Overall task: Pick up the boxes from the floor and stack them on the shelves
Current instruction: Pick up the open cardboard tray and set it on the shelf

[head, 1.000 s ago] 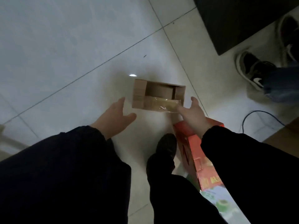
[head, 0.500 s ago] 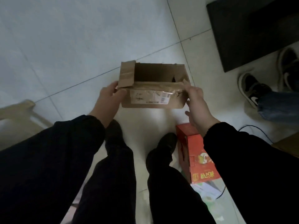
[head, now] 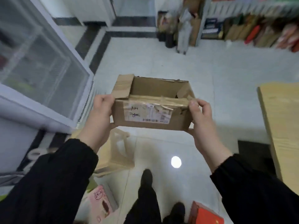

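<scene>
I am looking at a small shop. A glass-fronted fridge [head: 40, 65] stands on my left, and shelves [head: 252, 25] at the far right are packed with coloured packets, blurred too much to read. More goods lean in the far corner [head: 178, 26]. The floor [head: 161, 62] is pale tile with a dark border, and a wooden desk [head: 281, 123] sits at my right.

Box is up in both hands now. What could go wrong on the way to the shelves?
1. The box is open-topped with torn flaps, and the left hand and right hand grip only its ends; a flap could tear or slip.
2. A wooden stool and a red box sit near the feet: trip hazards.
3. The view is blurred, so the shelves are hard to judge.
</scene>
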The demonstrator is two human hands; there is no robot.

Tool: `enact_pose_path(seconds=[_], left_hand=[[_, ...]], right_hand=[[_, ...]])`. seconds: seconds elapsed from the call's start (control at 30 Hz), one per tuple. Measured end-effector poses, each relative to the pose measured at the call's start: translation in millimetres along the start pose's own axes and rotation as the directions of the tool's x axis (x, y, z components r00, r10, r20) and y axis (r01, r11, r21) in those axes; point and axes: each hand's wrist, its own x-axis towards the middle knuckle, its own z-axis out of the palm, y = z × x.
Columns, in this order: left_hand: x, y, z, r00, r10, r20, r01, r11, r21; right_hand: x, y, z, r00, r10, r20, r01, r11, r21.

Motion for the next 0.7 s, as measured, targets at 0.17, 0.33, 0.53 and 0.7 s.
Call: enact_pose_path(seconds=[0.17,0.33,0.53,0.7], left_hand=[[-112.4,53.3,-122.6,0.940,0.118,-0.319,-0.153,0.984,-0.087],[-232.0,72.2,-236.1,0.794,0.169,-0.583,-0.330,0.926,-0.181],[-355.8,52.2,-357.6,0.576,0.179,-0.798,-0.441,0.889,-0.119],[-443.5,23.5,-449.3,0.476,0.126,-0.870,-0.454,0.883,-0.120]], right_hand=[[-86.1,-70.8,101.8,0.942,-0.131,0.310,0.147,0.989,-0.031],[-184.0,-93.7,207.8,0.791,-0.200,0.579,0.243,0.970,0.002],[-310.1,-80.0,317.0,0.612,-0.212,0.762,0.294,0.955,0.030],[-408.7,-50.6,393.8,0.486,-0.166,0.858,0.302,0.953,0.013]])
